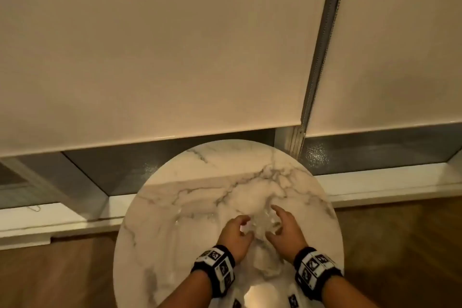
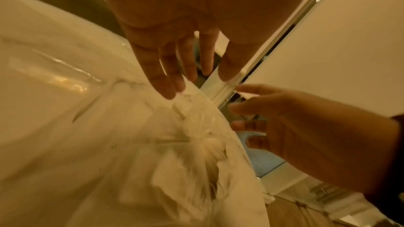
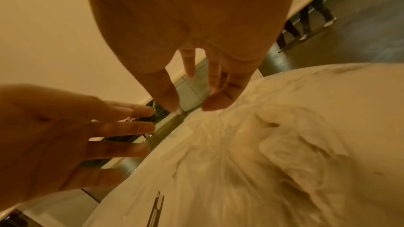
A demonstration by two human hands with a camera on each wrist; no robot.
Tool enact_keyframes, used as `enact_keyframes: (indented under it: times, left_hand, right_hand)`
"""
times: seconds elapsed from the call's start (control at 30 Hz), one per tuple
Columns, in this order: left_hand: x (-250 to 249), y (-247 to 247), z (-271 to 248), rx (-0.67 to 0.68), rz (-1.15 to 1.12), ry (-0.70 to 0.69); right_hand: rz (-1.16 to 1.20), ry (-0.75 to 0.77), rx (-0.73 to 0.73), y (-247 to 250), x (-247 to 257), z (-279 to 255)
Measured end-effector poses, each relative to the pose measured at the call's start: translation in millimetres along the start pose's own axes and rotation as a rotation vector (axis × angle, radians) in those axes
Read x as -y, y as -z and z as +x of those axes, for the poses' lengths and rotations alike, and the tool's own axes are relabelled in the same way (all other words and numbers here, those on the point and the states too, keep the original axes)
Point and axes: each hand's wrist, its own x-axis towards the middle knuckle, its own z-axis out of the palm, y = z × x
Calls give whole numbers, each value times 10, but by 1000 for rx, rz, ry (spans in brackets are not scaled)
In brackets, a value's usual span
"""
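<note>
A crumpled piece of clear plastic [image 1: 261, 220] lies on a round white marble table [image 1: 200, 195], near its middle. My left hand [image 1: 240, 229] hovers just left of the plastic and my right hand [image 1: 277, 222] just right of it, palms facing each other. In the left wrist view the left fingers [image 2: 168, 78] are straight and spread above the plastic [image 2: 192, 120], and the right hand [image 2: 284, 127] faces them. The right wrist view shows the right fingers [image 3: 218, 96] extended over the plastic [image 3: 262, 144], with the left hand [image 3: 65, 135] spread open. Neither hand holds anything.
Behind the table hang two cream roller blinds [image 1: 162, 45] with a bead chain [image 1: 322, 45] between them, above a dark window strip and a white sill [image 1: 387, 182]. Wooden floor [image 1: 62, 275] surrounds the table. A bright light reflection sits at the table's near edge [image 1: 255, 295].
</note>
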Motion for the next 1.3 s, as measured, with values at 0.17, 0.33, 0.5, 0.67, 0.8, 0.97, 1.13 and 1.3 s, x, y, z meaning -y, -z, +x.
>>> enact_keyframes:
  times: [0.17,0.33,0.5,0.67,0.8,0.97,1.13,1.3]
  left_hand:
    - [-118,-271,152,25,-148,221]
    - [-34,-483,114,-36,-213,232]
    - [-77,-410,-71,-131,-66,19]
    - [-243,-382,-77,-41,317,-309]
    - [-418,-429,-67,-31,252,-354]
    - [-450,-515,-97,76,288,-262]
    - [-421,-559,-213,81,227,-219]
    - [-374,-566,-252,-59,104,-217]
  right_hand:
    - [67,-167,264,-226,-62,236]
    - [102,-221,187,-141,-129,118]
    - [480,-229,159,138,-11,-141]
    - [660,-184,235,480,152,-317]
    - [664,-146,230,668,176,-354]
    - [691,-92,157,731,153,-408]
    - [636,-28,133,715,42,-411]
    - [340,86,221,624,-110,-388]
